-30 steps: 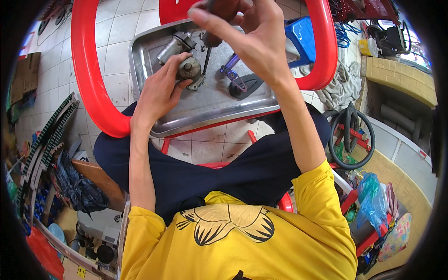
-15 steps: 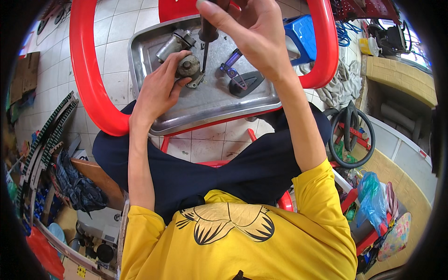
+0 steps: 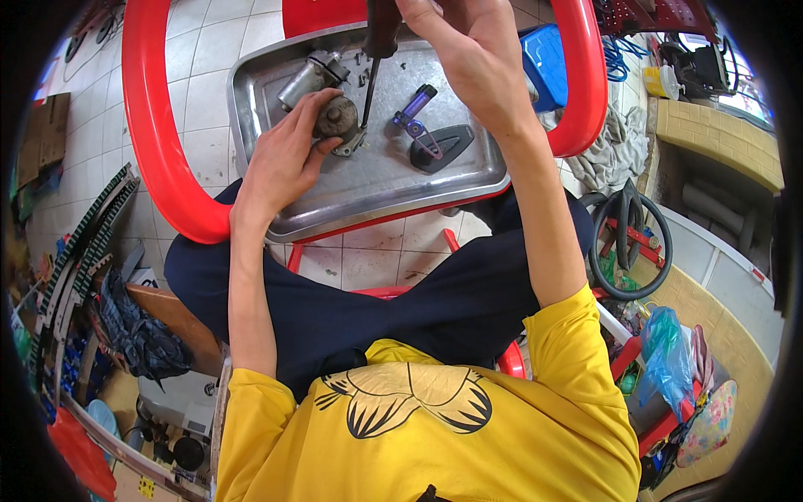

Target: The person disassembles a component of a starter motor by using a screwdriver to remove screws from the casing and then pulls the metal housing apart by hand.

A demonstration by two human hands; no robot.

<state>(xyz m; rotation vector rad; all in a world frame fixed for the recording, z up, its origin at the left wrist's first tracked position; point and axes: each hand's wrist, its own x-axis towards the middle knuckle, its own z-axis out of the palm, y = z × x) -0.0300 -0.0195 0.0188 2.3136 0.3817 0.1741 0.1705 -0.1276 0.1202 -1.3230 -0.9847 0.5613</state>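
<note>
A round, dull-grey metal part with a flanged base (image 3: 337, 120) rests on a metal tray (image 3: 376, 212). My left hand (image 3: 284, 163) is closed round its left side, fingers over the top and thumb along the near edge. A dark-handled screwdriver (image 3: 381, 35) stands nearly upright, its tip at the flange's right side. My right hand (image 3: 481, 63) is at the screwdriver's upper end, where the frame's top edge cuts off the fingers and handle end. Behind my left hand lies a silvery cylindrical metal part (image 3: 311, 81).
A purple lever-like piece (image 3: 411, 117) lies on the tray beside a flat black piece (image 3: 452, 149). Small dark screws (image 3: 364, 77) are scattered behind the screwdriver. Red chair arms (image 3: 155, 125) flank the tray. A blue box (image 3: 544, 67) stands at the right.
My right hand has shifted right and slightly up, its thumb drawing off the handle's front. The screwdriver leans a little further right, tip still at the flange. The left hand has stayed put.
</note>
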